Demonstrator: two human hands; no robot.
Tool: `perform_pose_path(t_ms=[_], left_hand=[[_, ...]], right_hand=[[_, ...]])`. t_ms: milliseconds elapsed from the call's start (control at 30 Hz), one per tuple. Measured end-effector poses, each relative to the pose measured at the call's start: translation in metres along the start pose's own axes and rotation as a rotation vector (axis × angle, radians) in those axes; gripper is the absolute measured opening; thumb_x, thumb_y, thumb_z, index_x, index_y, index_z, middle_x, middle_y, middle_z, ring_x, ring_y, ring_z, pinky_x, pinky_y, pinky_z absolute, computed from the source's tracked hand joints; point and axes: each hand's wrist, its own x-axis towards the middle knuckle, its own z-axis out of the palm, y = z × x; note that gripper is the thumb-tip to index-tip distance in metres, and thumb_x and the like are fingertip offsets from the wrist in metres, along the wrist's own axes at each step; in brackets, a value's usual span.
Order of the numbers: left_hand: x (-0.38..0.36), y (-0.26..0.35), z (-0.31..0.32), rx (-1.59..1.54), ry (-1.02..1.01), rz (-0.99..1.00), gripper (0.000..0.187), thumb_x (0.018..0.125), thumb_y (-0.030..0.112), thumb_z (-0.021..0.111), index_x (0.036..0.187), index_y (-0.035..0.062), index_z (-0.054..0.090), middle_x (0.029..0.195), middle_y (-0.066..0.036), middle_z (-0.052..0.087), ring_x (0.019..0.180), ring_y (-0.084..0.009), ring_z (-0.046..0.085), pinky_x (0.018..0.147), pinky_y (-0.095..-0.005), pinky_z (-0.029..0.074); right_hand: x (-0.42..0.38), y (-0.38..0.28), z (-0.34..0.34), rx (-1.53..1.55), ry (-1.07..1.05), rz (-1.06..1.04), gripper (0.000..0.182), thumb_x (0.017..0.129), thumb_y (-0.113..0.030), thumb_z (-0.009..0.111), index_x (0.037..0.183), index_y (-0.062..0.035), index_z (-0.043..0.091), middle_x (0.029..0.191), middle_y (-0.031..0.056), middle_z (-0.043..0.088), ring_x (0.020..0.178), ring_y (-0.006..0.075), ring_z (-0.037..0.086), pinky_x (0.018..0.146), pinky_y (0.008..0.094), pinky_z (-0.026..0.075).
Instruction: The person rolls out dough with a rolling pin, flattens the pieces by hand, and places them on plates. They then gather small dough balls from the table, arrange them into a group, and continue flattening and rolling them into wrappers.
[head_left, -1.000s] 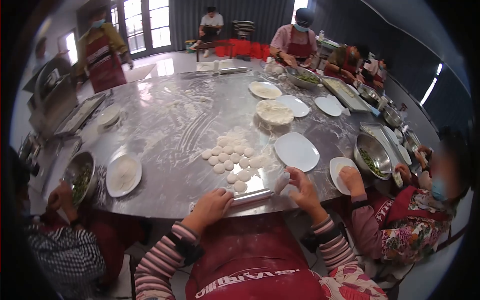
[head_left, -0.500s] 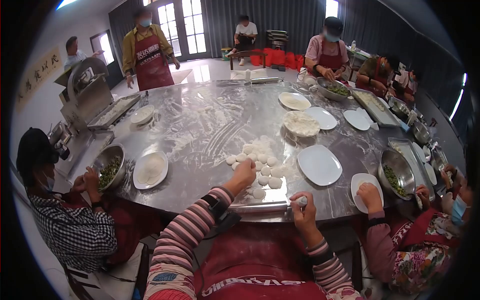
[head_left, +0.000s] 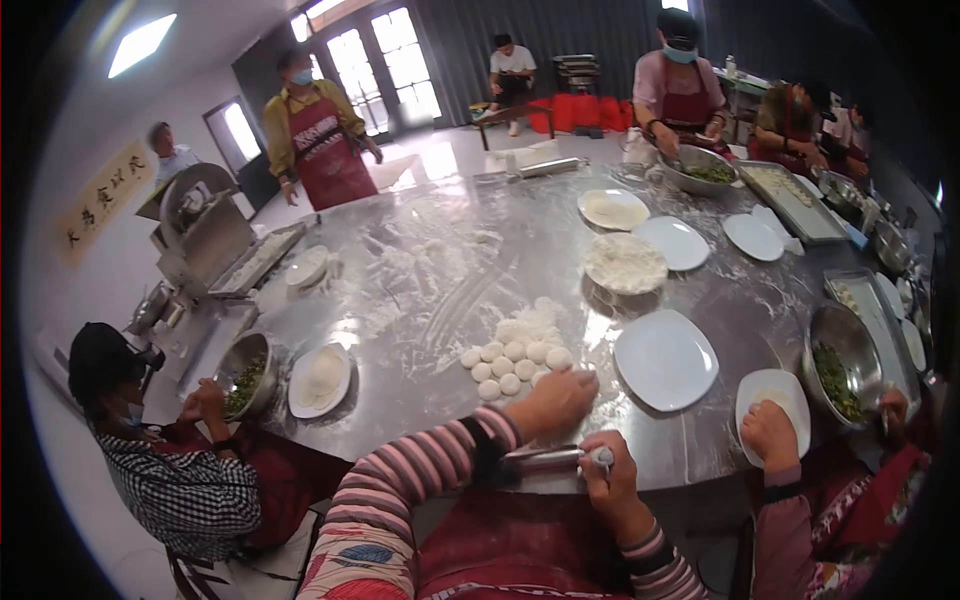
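Note:
My right hand (head_left: 613, 475) is closed around the pale end handle of a metal rolling pin (head_left: 545, 460), which lies along the table's near edge. My left hand (head_left: 555, 403) is low over the table at the near right side of a cluster of small round dough pieces (head_left: 508, 367). Its fingers extend to the right and look slightly blurred; its underside is hidden, and the hand covers some of the dough. Loose flour (head_left: 540, 318) lies just behind the pieces. My left wrist is above the pin's left part.
A white square plate (head_left: 666, 360) is right of the dough, with a floury plate (head_left: 625, 264) behind it. Co-workers sit at both sides, near bowls of green filling (head_left: 243, 378) (head_left: 843, 365). The steel table (head_left: 430, 400) is dusted with flour.
My left hand has moved from the top of the dough to its near right side. The pieces are packed closer together. My right hand keeps the rolling pin; the view has shifted.

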Motion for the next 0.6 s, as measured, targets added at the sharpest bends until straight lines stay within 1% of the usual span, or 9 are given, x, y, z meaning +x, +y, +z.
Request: perform_pose_path(t_ms=[67,100,133,167,233,300,367,467,600], left_hand=[[-0.019,0.014,-0.030,0.047,-0.192,0.063,0.015,0.075,0.015,0.055,0.083,0.0035,0.058,0.088,-0.011,0.058,0.092,-0.0274,0.057,0.088,-0.0421,0.042],[-0.035,0.005,-0.017,0.012,-0.069,0.151,0.015,0.074,0.015,0.055,0.083,0.0037,0.057,0.088,-0.010,0.056,0.093,-0.0263,0.056,0.090,-0.0432,0.041],[-0.047,-0.001,-0.022,-0.012,-0.142,0.195,0.031,0.076,0.021,0.057,0.101,0.0041,0.057,0.111,-0.010,0.056,0.111,-0.0283,0.050,0.089,-0.0426,0.041],[-0.061,-0.003,-0.026,-0.045,0.003,0.195,0.029,0.079,0.020,0.057,0.104,0.0052,0.056,0.119,-0.010,0.054,0.119,-0.0315,0.044,0.093,-0.0457,0.039],[-0.057,-0.018,-0.032,-0.094,0.091,0.009,0.031,0.081,0.022,0.059,0.107,0.0052,0.056,0.120,-0.013,0.053,0.112,-0.0347,0.048,0.092,-0.0451,0.041],[-0.035,-0.035,-0.036,-0.098,0.132,-0.115,0.033,0.080,0.022,0.061,0.108,0.0046,0.056,0.120,-0.016,0.052,0.111,-0.0355,0.049,0.091,-0.0442,0.042],[-0.004,-0.051,-0.041,0.104,0.212,-0.654,0.035,0.078,0.020,0.065,0.107,0.0039,0.056,0.118,-0.021,0.051,0.106,-0.0370,0.052,0.086,-0.0439,0.045],[0.028,-0.080,-0.028,0.001,-0.002,-0.836,0.038,0.075,0.019,0.067,0.108,0.0032,0.055,0.113,-0.023,0.053,0.104,-0.0381,0.053,0.083,-0.0447,0.047],[0.044,-0.094,-0.001,0.038,0.006,-0.687,0.031,0.074,0.019,0.065,0.100,0.0034,0.058,0.104,-0.022,0.057,0.098,-0.0382,0.056,0.078,-0.0433,0.048]], right_hand=[[-0.001,0.000,-0.001,0.031,0.005,0.003,0.022,0.078,0.001,0.061,0.097,-0.0027,0.050,0.086,0.0158,0.054,0.077,0.0320,0.056,0.070,0.0372,0.046],[0.000,0.002,0.000,0.027,0.018,-0.060,0.022,0.078,-0.001,0.062,0.097,-0.0029,0.050,0.086,0.0153,0.055,0.076,0.0322,0.056,0.069,0.0376,0.046],[-0.001,0.007,0.000,0.040,0.023,-0.081,0.023,0.078,-0.003,0.063,0.097,-0.0030,0.051,0.086,0.0152,0.055,0.076,0.0322,0.056,0.068,0.0377,0.046],[-0.004,0.013,0.001,0.050,0.021,-0.090,0.023,0.079,-0.005,0.064,0.097,-0.0029,0.051,0.085,0.0155,0.055,0.076,0.0326,0.057,0.068,0.0375,0.047],[-0.002,0.006,-0.001,0.048,-0.012,-0.071,0.018,0.081,-0.006,0.060,0.095,-0.0024,0.050,0.085,0.0135,0.055,0.075,0.0255,0.056,0.069,0.0331,0.046],[-0.001,0.012,-0.001,0.030,-0.024,-0.133,0.015,0.085,-0.011,0.057,0.096,-0.0023,0.051,0.086,0.0139,0.054,0.075,0.0266,0.055,0.069,0.0345,0.046],[0.002,0.011,-0.004,0.020,-0.049,-0.135,0.014,0.088,-0.010,0.053,0.099,-0.0009,0.052,0.087,0.0162,0.052,0.077,0.0302,0.053,0.069,0.0355,0.045],[0.015,0.004,-0.007,0.071,-0.083,-0.152,0.014,0.088,-0.010,0.053,0.099,-0.0013,0.052,0.089,0.0158,0.053,0.079,0.0299,0.053,0.070,0.0356,0.045],[0.015,0.005,-0.005,0.087,-0.082,-0.037,0.016,0.088,-0.013,0.054,0.100,-0.0011,0.052,0.090,0.0158,0.052,0.080,0.0307,0.053,0.071,0.0362,0.045]])
